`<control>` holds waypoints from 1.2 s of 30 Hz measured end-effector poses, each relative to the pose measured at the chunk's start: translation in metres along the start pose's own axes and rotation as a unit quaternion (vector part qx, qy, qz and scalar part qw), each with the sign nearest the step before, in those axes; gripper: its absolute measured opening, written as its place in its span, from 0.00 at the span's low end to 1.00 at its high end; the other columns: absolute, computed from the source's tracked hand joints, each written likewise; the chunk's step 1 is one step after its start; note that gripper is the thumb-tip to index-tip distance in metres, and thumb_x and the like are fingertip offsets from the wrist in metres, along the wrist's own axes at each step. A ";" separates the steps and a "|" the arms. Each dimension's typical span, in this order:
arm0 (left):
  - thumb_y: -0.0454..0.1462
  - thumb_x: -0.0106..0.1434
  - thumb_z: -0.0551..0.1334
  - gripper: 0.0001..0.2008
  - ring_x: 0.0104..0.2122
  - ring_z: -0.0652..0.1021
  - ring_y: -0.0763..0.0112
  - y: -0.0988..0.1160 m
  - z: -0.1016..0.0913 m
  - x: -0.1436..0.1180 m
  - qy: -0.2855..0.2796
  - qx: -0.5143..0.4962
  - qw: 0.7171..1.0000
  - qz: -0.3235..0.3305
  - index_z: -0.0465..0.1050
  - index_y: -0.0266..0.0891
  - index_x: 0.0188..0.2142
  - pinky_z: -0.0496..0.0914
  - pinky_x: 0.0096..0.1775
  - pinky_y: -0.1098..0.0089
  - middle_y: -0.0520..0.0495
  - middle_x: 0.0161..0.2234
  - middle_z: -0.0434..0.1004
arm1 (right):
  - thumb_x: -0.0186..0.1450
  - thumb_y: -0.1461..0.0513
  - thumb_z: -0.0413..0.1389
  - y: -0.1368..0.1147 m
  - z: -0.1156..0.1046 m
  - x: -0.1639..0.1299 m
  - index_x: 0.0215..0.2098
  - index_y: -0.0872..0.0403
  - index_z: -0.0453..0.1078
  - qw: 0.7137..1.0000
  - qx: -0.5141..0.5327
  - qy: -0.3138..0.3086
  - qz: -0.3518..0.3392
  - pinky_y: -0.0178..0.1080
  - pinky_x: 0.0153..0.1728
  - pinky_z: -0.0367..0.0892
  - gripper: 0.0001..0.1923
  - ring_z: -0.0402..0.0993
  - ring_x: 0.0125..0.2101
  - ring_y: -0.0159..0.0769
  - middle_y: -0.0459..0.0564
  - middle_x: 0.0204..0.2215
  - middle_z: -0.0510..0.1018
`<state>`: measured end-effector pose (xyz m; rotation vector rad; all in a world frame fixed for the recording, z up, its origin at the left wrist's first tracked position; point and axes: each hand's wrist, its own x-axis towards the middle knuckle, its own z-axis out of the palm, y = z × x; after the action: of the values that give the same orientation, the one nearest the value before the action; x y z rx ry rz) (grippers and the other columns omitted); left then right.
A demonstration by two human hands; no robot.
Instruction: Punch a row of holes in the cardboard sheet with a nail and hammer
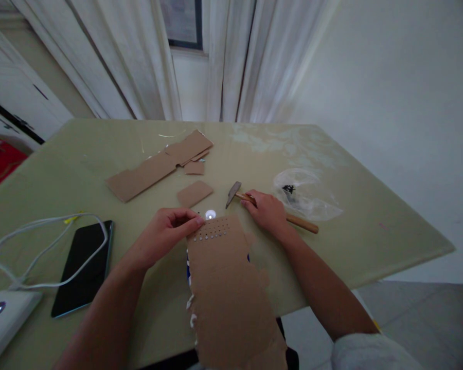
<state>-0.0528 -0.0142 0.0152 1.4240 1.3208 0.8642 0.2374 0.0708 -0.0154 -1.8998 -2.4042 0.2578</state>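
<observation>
A long piece of cardboard [231, 288] reaches from the table's front edge toward the middle, with rows of small holes and pale dots near its far end. My left hand [172, 231] pinches its far left corner between thumb and fingers. To the right, my right hand [268, 213] is wrapped around the wooden handle of a hammer [234, 193], which lies low over the tabletop with its metal head pointing left. Something blue shows beneath the cardboard's edges, mostly hidden. Just beyond the far edge is a small bright round spot [210, 214].
Cardboard strips [150, 172] and a small cardboard piece [195, 193] lie farther back. A clear plastic bag [308, 195] with small black items rests right of the hammer. At left are a phone [83, 270], a white cable [42, 284] and a white device [11, 318].
</observation>
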 end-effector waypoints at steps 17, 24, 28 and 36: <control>0.54 0.64 0.71 0.20 0.35 0.84 0.62 -0.004 -0.003 0.005 0.154 -0.039 0.986 0.040 0.82 0.39 0.43 0.79 0.43 0.61 0.39 0.44 0.91 | 0.80 0.48 0.52 -0.004 -0.002 -0.001 0.57 0.47 0.78 1.000 0.004 -0.003 -0.011 0.42 0.41 0.67 0.19 0.83 0.47 0.50 0.54 0.50 0.87; 0.55 0.64 0.72 0.28 0.40 0.89 0.57 -0.009 0.003 0.011 0.203 -0.095 0.973 0.057 0.64 0.43 0.50 0.81 0.49 0.55 0.38 0.43 0.91 | 0.80 0.48 0.51 -0.002 0.001 0.001 0.57 0.47 0.77 1.000 0.001 -0.006 -0.020 0.42 0.42 0.68 0.19 0.83 0.47 0.48 0.55 0.49 0.87; 0.54 0.68 0.70 0.36 0.50 0.89 0.52 -0.004 0.007 0.010 0.205 -0.079 0.973 0.066 0.63 0.39 0.66 0.79 0.58 0.50 0.38 0.44 0.91 | 0.80 0.47 0.50 -0.002 0.002 0.002 0.59 0.48 0.76 1.000 0.004 -0.008 -0.025 0.43 0.44 0.69 0.21 0.82 0.48 0.49 0.56 0.51 0.87; 0.55 0.72 0.68 0.20 0.52 0.88 0.52 0.044 0.020 0.014 0.066 -0.073 0.986 0.136 0.79 0.41 0.43 0.79 0.59 0.51 0.40 0.48 0.91 | 0.81 0.46 0.50 -0.002 0.005 0.005 0.59 0.47 0.76 0.999 0.012 -0.014 -0.027 0.44 0.47 0.69 0.21 0.82 0.50 0.49 0.56 0.52 0.86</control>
<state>-0.0191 -0.0010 0.0500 1.4712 1.1468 1.2307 0.2335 0.0743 -0.0205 -1.8294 -2.4551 0.3116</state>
